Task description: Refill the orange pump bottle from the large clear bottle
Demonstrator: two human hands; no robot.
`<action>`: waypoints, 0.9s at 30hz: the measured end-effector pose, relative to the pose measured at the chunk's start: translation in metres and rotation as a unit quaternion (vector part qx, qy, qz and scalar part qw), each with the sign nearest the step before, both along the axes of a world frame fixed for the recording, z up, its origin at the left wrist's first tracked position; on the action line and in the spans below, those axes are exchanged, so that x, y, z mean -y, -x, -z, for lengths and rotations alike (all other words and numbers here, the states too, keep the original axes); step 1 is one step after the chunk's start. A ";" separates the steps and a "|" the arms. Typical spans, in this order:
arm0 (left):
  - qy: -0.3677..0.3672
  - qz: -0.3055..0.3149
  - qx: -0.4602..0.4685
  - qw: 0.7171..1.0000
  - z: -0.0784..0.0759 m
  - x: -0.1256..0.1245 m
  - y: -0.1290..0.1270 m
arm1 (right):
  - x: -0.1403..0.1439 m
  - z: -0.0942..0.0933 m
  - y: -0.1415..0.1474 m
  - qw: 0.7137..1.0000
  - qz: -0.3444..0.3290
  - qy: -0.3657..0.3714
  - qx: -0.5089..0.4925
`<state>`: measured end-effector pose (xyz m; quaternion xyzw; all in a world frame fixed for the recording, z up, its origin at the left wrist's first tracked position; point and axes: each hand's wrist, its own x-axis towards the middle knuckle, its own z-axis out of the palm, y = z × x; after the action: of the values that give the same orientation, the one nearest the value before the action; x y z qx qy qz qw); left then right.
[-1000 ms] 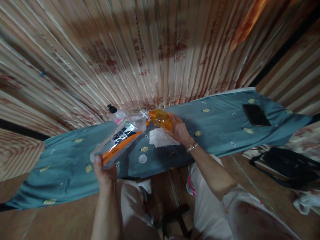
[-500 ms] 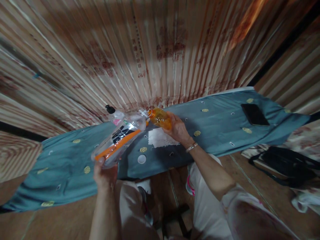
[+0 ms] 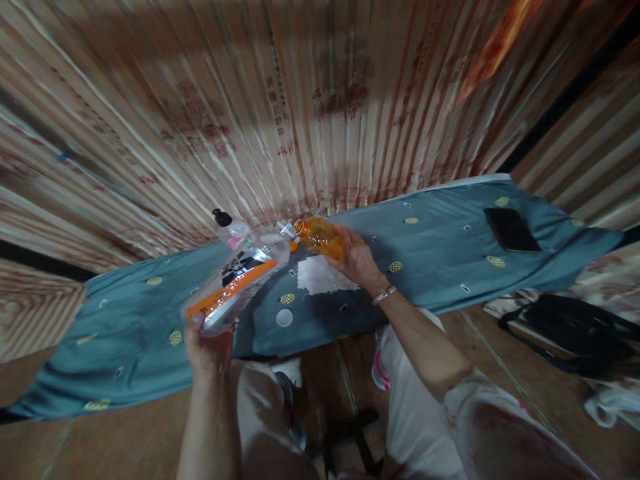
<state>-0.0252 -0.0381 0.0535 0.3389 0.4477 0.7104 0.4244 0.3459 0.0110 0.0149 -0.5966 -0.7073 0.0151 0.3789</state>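
Grip at left (image 3: 209, 347) is closed round the lower end of a slanted clear bottle (image 3: 250, 263); the right grip (image 3: 356, 257) curls about an amber bottle (image 3: 319, 237), necks close together over the counter (image 3: 435, 243). Contents, I can't make out.

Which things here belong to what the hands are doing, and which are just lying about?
Apparently in use:
large clear bottle (left hand)
orange bottle (right hand)

Apparently lying about:
phone
white cloth or tissue
white disc
black bag
black-topped bottle

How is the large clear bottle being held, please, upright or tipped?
Tipped: the clear bottle slants from its base at the left hand toward the orange bottle.
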 end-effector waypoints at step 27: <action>0.022 0.003 0.055 0.998 -0.028 0.008 -0.006 | -0.003 0.006 -0.005 1.000 -0.018 -0.007 -0.009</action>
<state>-0.0195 -0.0466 0.0820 0.2913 0.4376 0.7168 0.4581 0.3505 0.0138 0.0086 -0.5811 -0.7144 0.0221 0.3892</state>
